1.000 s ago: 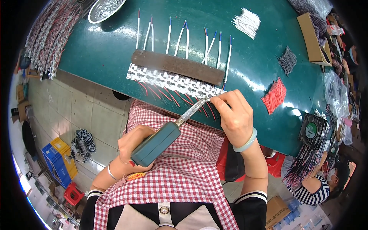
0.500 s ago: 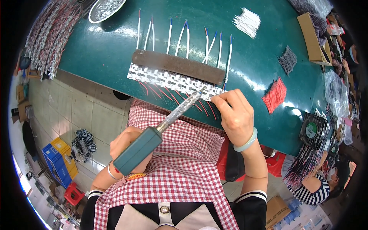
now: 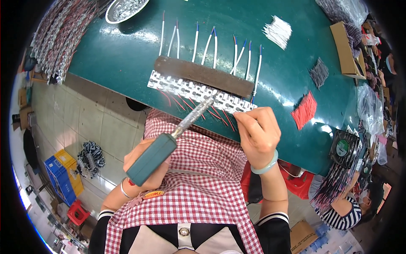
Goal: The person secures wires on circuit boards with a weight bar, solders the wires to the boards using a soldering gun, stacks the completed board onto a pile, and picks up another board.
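Note:
My left hand (image 3: 146, 163) is closed round the dark green handle of a soldering iron (image 3: 153, 158). The iron's silvery, wrapped shaft slants up to a row of white circuit boards (image 3: 186, 87), its tip over the row right of the middle. At the row's right end my right hand (image 3: 260, 133) has thumb and forefinger pinched by the near edge; what is between them is too small to make out. A brown, rusty-looking bar (image 3: 203, 76) lies along the far side of the boards. White-sleeved cables (image 3: 215, 51) stick out beyond it, and thin red wires (image 3: 182, 103) hang toward me.
On the green table (image 3: 127, 63) lie bundles of white wires (image 3: 278, 31), grey wires (image 3: 319, 73) and red wires (image 3: 304, 110). A metal bowl (image 3: 109, 15) and a heap of wired strips (image 3: 63, 38) are far left. An open carton (image 3: 344, 51) stands right; a co-worker (image 3: 344, 213) sits lower right.
The iron's tip has moved left along the boards. My right hand has shifted slightly left and nearer at the row's end. The whole view has shifted a little.

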Available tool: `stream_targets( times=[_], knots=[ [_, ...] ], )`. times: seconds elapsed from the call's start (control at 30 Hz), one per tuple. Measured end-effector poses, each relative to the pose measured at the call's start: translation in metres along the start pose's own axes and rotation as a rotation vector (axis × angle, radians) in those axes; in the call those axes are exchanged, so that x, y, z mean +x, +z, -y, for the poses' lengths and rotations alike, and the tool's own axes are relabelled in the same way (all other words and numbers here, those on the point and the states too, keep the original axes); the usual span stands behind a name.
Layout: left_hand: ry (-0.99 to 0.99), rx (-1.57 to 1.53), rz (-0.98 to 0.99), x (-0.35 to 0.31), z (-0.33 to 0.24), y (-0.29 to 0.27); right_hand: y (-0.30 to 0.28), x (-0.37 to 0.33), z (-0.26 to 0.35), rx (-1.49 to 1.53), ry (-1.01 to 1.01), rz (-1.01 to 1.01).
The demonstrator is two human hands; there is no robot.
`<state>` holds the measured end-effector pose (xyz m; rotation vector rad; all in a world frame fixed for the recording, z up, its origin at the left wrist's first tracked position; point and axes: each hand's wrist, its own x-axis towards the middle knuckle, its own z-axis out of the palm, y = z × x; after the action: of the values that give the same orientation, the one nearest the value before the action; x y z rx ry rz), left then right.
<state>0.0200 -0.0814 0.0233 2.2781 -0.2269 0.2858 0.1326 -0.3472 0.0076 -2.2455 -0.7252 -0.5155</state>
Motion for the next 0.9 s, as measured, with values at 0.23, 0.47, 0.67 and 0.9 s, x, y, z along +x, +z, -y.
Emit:
stream_targets(
  times=[0.23, 0.47, 0.67, 0.9],
  knots=[
    [0.071, -0.062, -0.001, 0.0, 0.005, 0.004, 0.012, -0.001, -0.005, -0.041, 0.007, 0.049],
    [0.017, -0.145, -0.022, -0.001, 0.004, 0.01, 0.009, 0.001, -0.006, -0.026, 0.024, 0.096],
    [0.031, -0.154, 0.005, 0.001, 0.004, 0.011, 0.008, 0.003, -0.007, -0.024, 0.038, 0.114],
    [-0.001, -0.175, 0.001, 0.002, 0.003, 0.011, 0.006, 0.003, -0.009, -0.049, 0.026, 0.159]
  ],
)
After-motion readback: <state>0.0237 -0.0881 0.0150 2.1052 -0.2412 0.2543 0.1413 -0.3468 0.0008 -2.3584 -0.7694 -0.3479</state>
